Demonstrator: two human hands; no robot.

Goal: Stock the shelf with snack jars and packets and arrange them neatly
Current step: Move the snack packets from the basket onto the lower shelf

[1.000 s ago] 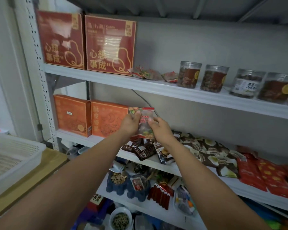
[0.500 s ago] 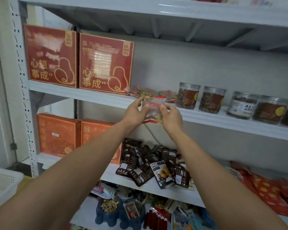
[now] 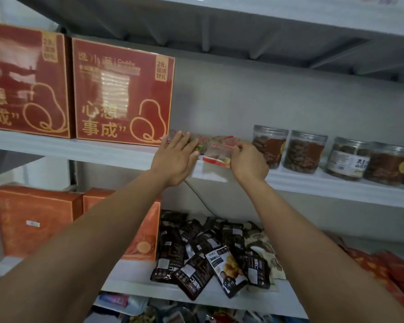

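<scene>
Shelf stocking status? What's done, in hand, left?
Done: snack jars stand in a row on the upper shelf, right of two red boxes. In hand: right hand pinches a red-and-clear packet at the shelf edge; left hand lies flat on loose packets beside it. Left: the dark packets heaped on the shelf below look unsorted.

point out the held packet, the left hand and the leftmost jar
held packet (image 3: 216, 155), head view, clear front face
left hand (image 3: 175, 159), head view, back of the hand
leftmost jar (image 3: 272, 145), head view, its side wall
</scene>
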